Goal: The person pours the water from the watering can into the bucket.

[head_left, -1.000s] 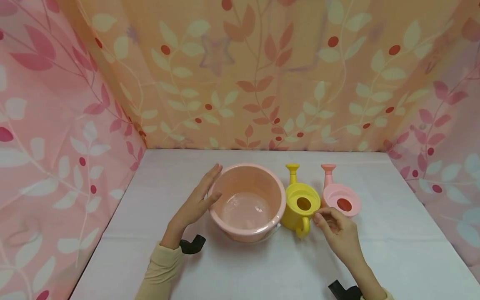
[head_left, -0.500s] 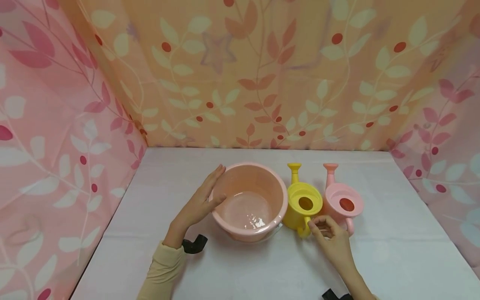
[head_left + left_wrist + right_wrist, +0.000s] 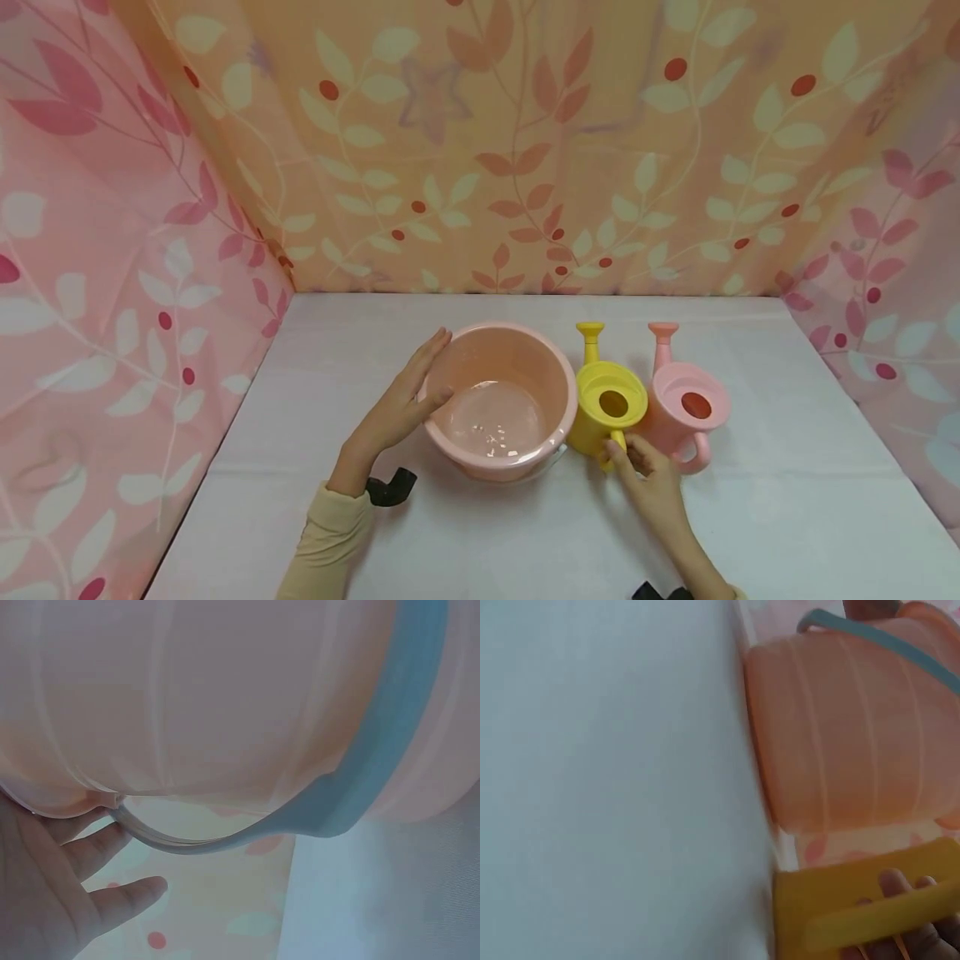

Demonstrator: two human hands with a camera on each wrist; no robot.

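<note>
My left hand (image 3: 397,408) rests with extended fingers against the left rim of a pink bucket (image 3: 497,463). In the left wrist view its fingers touch the rim where the bucket's bail handle (image 3: 397,705) joins. My right hand (image 3: 654,483) grips the handle of a yellow watering can (image 3: 588,429), which stands upright close by the bucket's right side. Fingers (image 3: 892,881) show behind that handle in the right wrist view. To the right stands a pink watering can (image 3: 667,421), its spout pointing away like the yellow one's.
All three stand on a table with a white cloth (image 3: 360,333). Behind it hangs an orange curtain with a leaf pattern (image 3: 435,175), and pink patterned cloth (image 3: 97,275) closes off the sides. Black mounts (image 3: 392,487) sit at my wrists.
My right hand has moved left and down from beside the yellow can's top onto its handle, uncovering the pink can's handle. My left hand stays at the bucket rim.
</note>
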